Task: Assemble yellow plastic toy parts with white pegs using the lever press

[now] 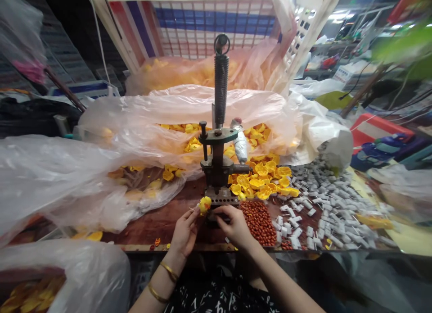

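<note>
My left hand (186, 229) pinches a small yellow plastic toy figure (204, 205) with orange-red marks, in front of the hand press. A thin pale pin sticks out on its left side. My right hand (232, 225) is just right of the toy, its thumb and fingers drawn together by the press base; anything between them is too small or hidden to make out. The dark metal hand press (218, 164) stands upright beyond both hands, with a coil spring on top and a block with a row of holes at its foot.
Right of the press lie yellow plastic shells (261, 178), small red-brown pieces (258, 223) and many grey blocks with thin metal pins (320, 209). Plastic bags (135, 115) of yellow parts crowd the back and left. The table's front edge (162, 247) runs below my wrists.
</note>
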A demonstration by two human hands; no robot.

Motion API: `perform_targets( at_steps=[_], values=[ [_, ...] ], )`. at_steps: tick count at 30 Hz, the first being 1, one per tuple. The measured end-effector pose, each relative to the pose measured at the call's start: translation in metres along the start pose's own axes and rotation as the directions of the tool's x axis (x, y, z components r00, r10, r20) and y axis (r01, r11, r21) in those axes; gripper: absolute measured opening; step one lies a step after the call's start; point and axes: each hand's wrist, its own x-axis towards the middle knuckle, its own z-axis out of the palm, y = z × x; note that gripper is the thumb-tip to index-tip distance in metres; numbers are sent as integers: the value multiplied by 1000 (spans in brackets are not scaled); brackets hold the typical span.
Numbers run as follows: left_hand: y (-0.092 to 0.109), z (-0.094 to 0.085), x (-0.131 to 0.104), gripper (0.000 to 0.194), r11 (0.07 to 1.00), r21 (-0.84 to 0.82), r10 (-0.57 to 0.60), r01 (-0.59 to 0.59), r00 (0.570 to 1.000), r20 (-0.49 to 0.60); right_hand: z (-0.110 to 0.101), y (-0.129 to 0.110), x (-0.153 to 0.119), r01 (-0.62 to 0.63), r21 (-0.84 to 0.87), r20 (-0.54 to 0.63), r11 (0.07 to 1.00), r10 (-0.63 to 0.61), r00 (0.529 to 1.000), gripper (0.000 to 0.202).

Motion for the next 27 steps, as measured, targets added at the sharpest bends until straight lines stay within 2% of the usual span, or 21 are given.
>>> perform_targets(
  at_steps=[3, 6, 10, 13, 16, 18, 20, 23, 25, 27],
  values=[
    [-1, 2, -2, 24, 1000, 12, 4, -4, 999, 38, 15, -2, 0, 27, 69, -46, 997, -24, 999, 16],
    [-1, 2, -2, 27, 1000, 17, -7, 7, 999, 45, 17, -2, 0, 25, 103, -54, 994, -19, 998, 17],
    [-3, 2, -1, 28, 1000, 18, -14, 13, 999, 46, 14, -3, -1, -86, 232, -14, 969, 92, 996, 15],
    [-3, 2, -3, 31, 999, 22, -26, 25, 998, 61, 14, -2, -2, -198, 366, 31, 909, 201, 979, 13],
    [-2, 1, -4, 33, 999, 45, -21, 17, 995, 99, 14, 2, 1, -235, 400, 51, 886, 234, 971, 13],
    [-1, 0, 2, 36, 995, 102, -4, -7, 994, 107, 14, 5, 7, -193, 272, 5, 943, 199, 980, 11],
    [-1, 0, 14, 39, 970, 225, 66, -90, 991, 114, 12, 8, 16, -134, 4, -45, 991, 134, 990, 9],
    [-2, 5, 39, 37, 827, 466, 244, -313, 948, 204, 3, 15, 30, -152, -374, -44, 915, 147, 988, 8],
    [-1, 10, 53, 31, 738, 544, 296, -400, 915, 272, -14, 21, 40, -208, -443, -101, 872, 182, 978, 10],
    [1, 15, 63, 26, 658, 590, 314, -467, 883, 348, -40, 25, 57, -233, -386, -264, 893, 135, 955, 16]
  ],
)
